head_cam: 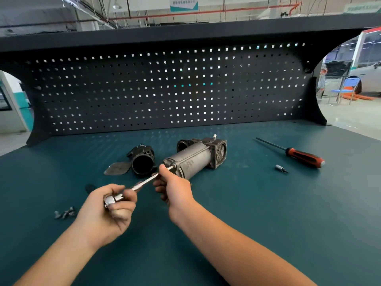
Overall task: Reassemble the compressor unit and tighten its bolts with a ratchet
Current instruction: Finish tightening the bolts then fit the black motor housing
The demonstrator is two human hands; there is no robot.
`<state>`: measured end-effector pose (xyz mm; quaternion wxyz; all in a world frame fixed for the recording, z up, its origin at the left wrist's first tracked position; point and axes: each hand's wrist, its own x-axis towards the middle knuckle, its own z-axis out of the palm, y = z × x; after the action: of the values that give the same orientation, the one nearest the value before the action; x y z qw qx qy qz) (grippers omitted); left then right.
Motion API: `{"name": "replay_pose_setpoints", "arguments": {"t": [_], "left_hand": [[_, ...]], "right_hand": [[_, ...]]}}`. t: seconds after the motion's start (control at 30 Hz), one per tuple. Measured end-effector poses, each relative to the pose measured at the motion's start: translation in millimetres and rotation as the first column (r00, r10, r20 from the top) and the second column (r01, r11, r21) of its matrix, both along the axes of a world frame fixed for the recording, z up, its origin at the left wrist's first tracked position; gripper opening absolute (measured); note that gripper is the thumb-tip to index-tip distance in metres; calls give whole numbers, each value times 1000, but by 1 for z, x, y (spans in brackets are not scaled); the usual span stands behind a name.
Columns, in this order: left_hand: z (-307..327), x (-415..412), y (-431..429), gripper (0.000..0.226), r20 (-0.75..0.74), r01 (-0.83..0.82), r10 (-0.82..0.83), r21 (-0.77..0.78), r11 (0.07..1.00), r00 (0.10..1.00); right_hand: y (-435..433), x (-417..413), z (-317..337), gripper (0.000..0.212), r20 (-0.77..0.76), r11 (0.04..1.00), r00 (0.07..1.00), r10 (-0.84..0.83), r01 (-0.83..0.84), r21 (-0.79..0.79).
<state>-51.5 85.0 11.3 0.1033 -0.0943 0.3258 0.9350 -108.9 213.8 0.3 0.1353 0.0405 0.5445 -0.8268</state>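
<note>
**Ratchet on the compressor's near end**

The compressor (194,159) lies on its side mid-table, its grey cylinder slanting away to the right. Both hands are clamped on the ratchet (147,180). The left hand (107,215) grips the chrome head, fingers curled round it. The right hand (177,188) holds the shaft further up, just before the tip, which meets the rim of the compressor's near end. The tool slopes up from lower left to upper right between the hands.

Just left of the compressor stands a black cap (142,162), with a flat grey plate (117,168) beside it. A few loose bolts (65,212) lie on the table (247,203) left of the left wrist. Well to the right lie a screwdriver (305,156) and a small bit (280,168). A pegboard (165,89) backs the table.
</note>
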Motion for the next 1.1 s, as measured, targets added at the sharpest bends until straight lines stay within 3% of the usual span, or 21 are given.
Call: {"name": "replay_pose_setpoints", "arguments": {"t": [0.13, 0.2, 0.3, 0.37, 0.43, 0.47, 0.5, 0.57, 0.6, 0.63, 0.7, 0.73, 0.77, 0.8, 0.83, 0.87, 0.93, 0.97, 1.03, 1.07, 1.1], "left_hand": [[9, 1, 2, 36, -18, 48, -59, -374, 926, 998], [10, 2, 2, 36, -74, 4, -66, -633, 774, 995], [11, 8, 5, 54, -231, -168, -138, -916, 363, 963], [13, 12, 1, 55, -296, -325, -280, -944, -63, 913], [17, 13, -3, 57, -203, -441, -449, -726, -527, 870], [19, 12, -2, 60, -162, -472, -481, -604, -642, 862], [20, 10, -3, 62, -154, -486, -487, -539, -688, 860], [20, 7, -5, 61, -185, -499, -486, -552, -667, 854], [18, 8, -4, 55, -251, -497, -456, -654, -570, 854], [13, 7, -3, 48, -332, -483, -394, -785, -389, 857], [6, 7, 3, 37, -296, -270, -134, -946, 181, 946], [6, 5, 4, 30, -180, -150, -15, -857, 493, 983], [5, 2, 4, 23, -45, -62, 43, -653, 754, 998], [4, 0, 3, 30, 66, 5, 22, -390, 921, 998], [3, -1, 2, 45, 105, 31, -16, -140, 990, 994], [2, -2, 0, 56, 79, 19, -21, 24, 1000, 997], [3, -3, 0, 68, -8, 23, -22, 56, 998, 1000], [4, -3, 2, 69, -30, 33, -34, -29, 999, 999], [6, -1, 4, 51, -71, 25, -54, -362, 932, 996], [6, 0, 5, 38, -113, -19, -56, -574, 819, 992], [8, 1, 5, 38, -174, -87, -79, -777, 624, 982]], "right_hand": [[1, 0, -3, 27, 0, 1000, 1000, -8, 8, 3], [1, 2, -3, 26, 2, 1000, 1000, 6, -6, -5], [0, 2, -4, 35, 5, 1000, 1000, 23, -23, -6], [-2, 3, -4, 36, 17, 1000, 1000, 25, -25, -1], [-3, 4, -3, 36, 21, 1000, 1000, 14, -13, -16], [-3, 4, -3, 36, 11, 1000, 1000, 0, 0, -18], [-3, 4, -3, 35, -7, 1000, 1000, -20, 20, -13], [-3, 3, -3, 35, -47, 998, 997, -68, 68, -2], [-4, 2, -3, 35, -57, 996, 995, -84, 84, -2], [-4, 2, -3, 34, -51, 996, 995, -91, 91, -7], [-5, 2, -2, 29, -18, 995, 996, -91, 90, -31], [-5, 1, -1, 28, -5, 995, 996, -87, 87, -47], [-5, 1, 0, 27, 4, 994, 996, -85, 85, -66], [-5, 0, 0, 26, 14, 992, 997, -82, 83, -91], [-5, 0, 1, 26, 24, 990, 997, -77, 80, -116], [-5, 0, 1, 26, 32, 988, 997, -71, 75, -133], [-5, 2, 2, 25, 39, 987, 998, -59, 64, -145], [-5, 2, 2, 24, 41, 987, 998, -55, 60, -148], [-4, 2, 0, 22, 48, 986, 998, -38, 46, -160], [-3, 2, 0, 22, 49, 986, 999, -24, 32, -161], [-3, 2, 0, 24, 48, 988, 999, -10, 17, -157]]}}
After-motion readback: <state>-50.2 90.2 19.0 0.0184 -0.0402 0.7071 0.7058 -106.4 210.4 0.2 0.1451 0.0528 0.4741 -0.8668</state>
